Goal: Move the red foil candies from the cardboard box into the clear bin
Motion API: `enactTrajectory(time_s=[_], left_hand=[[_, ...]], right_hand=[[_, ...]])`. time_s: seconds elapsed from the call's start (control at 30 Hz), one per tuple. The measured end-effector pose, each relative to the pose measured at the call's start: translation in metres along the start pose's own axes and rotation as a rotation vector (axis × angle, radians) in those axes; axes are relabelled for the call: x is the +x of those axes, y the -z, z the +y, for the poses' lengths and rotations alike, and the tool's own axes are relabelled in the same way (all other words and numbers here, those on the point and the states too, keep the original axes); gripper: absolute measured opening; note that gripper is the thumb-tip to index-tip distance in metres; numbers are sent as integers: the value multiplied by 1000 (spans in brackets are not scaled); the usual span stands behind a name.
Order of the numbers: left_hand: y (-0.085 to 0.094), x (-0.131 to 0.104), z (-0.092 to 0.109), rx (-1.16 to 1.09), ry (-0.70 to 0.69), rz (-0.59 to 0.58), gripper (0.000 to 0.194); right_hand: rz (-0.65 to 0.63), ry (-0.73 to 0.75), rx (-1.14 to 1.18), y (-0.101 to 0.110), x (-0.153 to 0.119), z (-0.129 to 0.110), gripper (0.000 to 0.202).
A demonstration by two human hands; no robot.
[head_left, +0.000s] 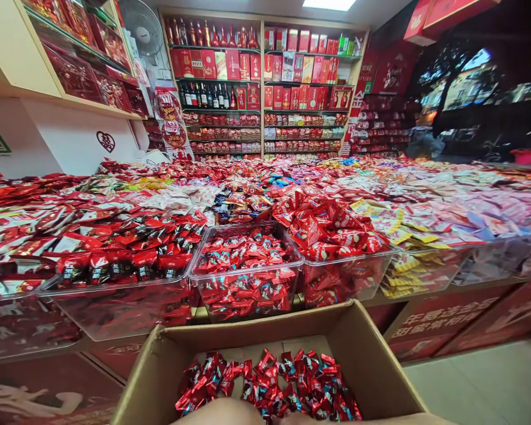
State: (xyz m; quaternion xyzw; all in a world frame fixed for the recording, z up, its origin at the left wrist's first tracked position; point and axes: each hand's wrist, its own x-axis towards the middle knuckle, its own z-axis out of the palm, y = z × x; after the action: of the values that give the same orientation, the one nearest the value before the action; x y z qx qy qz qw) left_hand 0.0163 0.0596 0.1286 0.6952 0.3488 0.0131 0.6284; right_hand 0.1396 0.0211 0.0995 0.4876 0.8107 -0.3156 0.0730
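An open cardboard box [256, 332] is at the bottom centre, with red and blue wrapped candies [292, 383] on its floor. At the bottom edge, part of my left hand [225, 411] shows low over the candies. A sliver of skin that looks like my right hand or forearm [363, 420] runs along the same edge. The fingers of both are hidden, so what they hold cannot be made out. Just beyond the box, a clear bin [248, 271] holds similar small red and blue candies.
Clear bins of dark red packets [128, 265] and larger red packets [336, 242] flank the middle bin. Yellow packets [416, 271] lie further right. Behind the display are shelves [263, 82] of bottles and boxes. Tiled floor [491, 383] shows at lower right.
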Motion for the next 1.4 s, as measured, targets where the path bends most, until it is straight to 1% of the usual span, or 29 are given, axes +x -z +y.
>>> enactTrajectory(time_s=[0.07, 0.1, 0.13, 0.2, 0.27, 0.37, 0.47, 0.53, 0.63, 0.67, 0.7, 0.77, 0.83, 0.87, 0.93, 1.0, 1.1, 1.2, 1.3, 1.4], left_hand=[[13, -2, 11, 102, 94, -38, 7], [20, -4, 17, 239, 195, -31, 15], [26, -5, 24, 271, 233, 60, 23], [35, -8, 37, 198, 208, 154, 22], [37, -9, 48, 69, 183, 217, 19], [30, -9, 57, -162, 196, 220, 22], [23, -10, 63, -383, 226, 176, 28], [21, -11, 67, -525, 252, 143, 30], [18, -11, 72, -690, 294, 105, 20], [17, -11, 72, -736, 297, 87, 22], [14, -10, 72, -775, 279, 69, 27], [7, -9, 71, -841, 189, 54, 35], [-1, -9, 67, -884, 101, 97, 41], [-5, -10, 65, -889, 87, 137, 42], [-12, -12, 63, -885, 116, 224, 42], [-16, -15, 64, -861, 156, 314, 44], [-17, -16, 69, -803, 164, 401, 47], [-16, -15, 70, -773, 157, 438, 48], [-14, -14, 67, -803, 155, 472, 39], [-11, -14, 62, -818, 103, 488, 26]], right_hand=[[-51, 27, -23, 18, 2, 1, 18], [-56, 45, -31, 28, 1, 3, 20], [-37, 62, -25, 40, -1, 5, 25], [66, 85, 48, 62, -10, 9, 38], [151, 82, 195, 82, -22, 13, 45], [117, 42, 397, 102, -38, 18, 48], [103, 60, 564, 113, -50, 20, 46], [132, 93, 636, 116, -54, 20, 44], [275, 138, 575, 115, -54, 19, 44], [301, 146, 572, 113, -53, 18, 44], [301, 150, 601, 111, -52, 18, 44], [228, 147, 720, 107, -50, 17, 47], [112, 152, 842, 105, -50, 17, 51], [62, 167, 891, 105, -51, 17, 53], [-18, 198, 990, 106, -52, 19, 55], [-35, 213, 1053, 109, -53, 21, 50], [19, 204, 1023, 110, -52, 23, 35], [145, 171, 924, 109, -49, 21, 28], [261, 134, 843, 109, -48, 17, 28], [285, 82, 826, 112, -48, 14, 33]])
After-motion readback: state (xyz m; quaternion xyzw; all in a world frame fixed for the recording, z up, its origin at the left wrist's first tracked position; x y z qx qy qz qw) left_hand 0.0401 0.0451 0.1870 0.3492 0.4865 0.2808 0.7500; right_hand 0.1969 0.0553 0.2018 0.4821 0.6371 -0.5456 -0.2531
